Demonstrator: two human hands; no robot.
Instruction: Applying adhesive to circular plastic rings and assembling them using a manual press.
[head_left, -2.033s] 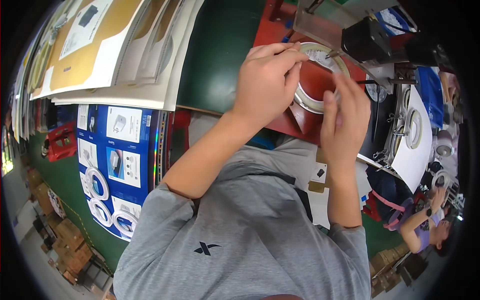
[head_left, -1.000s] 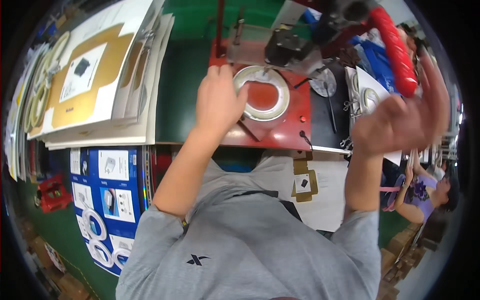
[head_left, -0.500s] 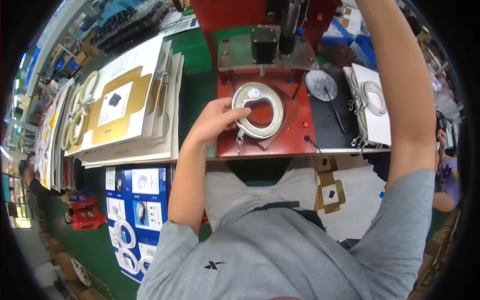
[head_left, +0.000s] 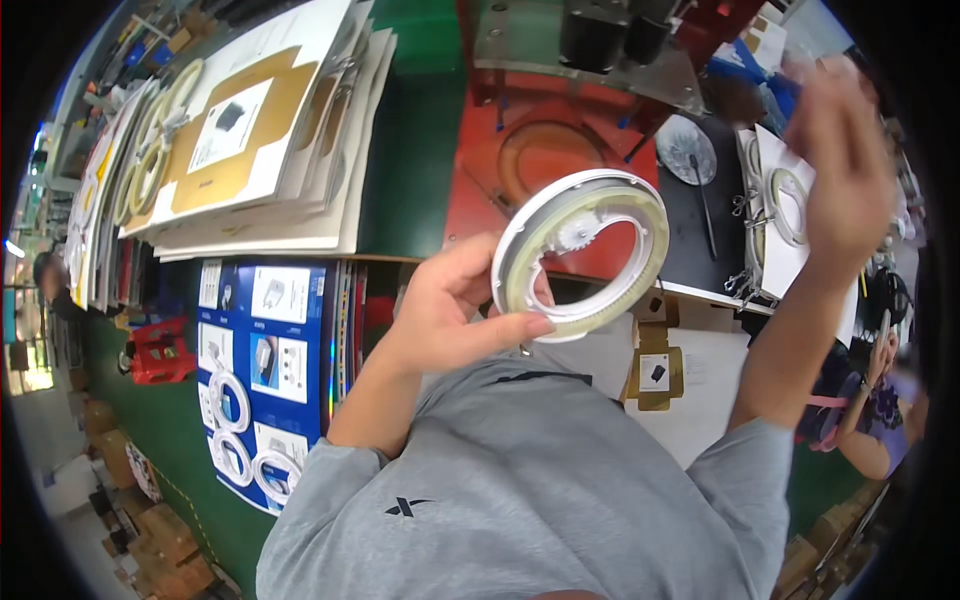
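My left hand (head_left: 450, 315) is closed round the near left side of a white plastic ring (head_left: 652, 235), thumb on the face and fingers behind. The ring is tilted towards me, lifted in front of a red press (head_left: 478, 205). A pale greenish inner band runs round its face, and a small white gear (head_left: 575, 236) sits inside the band. My right hand (head_left: 845, 165) is raised at the far right, away from the ring. Motion blurs it, but its fingers look stretched out with nothing visible in them. Behind the ring, a round seat (head_left: 530, 150) shows on the press base.
Flat printed cartons (head_left: 300, 170) are stacked left of the press, with cream rings lying on them. A round dish (head_left: 686, 150) with a thin dark stick stands right of the press. Beyond it are white boards (head_left: 775, 255) with another ring. A blue printed sheet (head_left: 255, 350) holds white rings.
My left hand has lifted the ring off the press base towards me and tilted it. My right arm has come down and back from the top of the press, bringing the hand into view.
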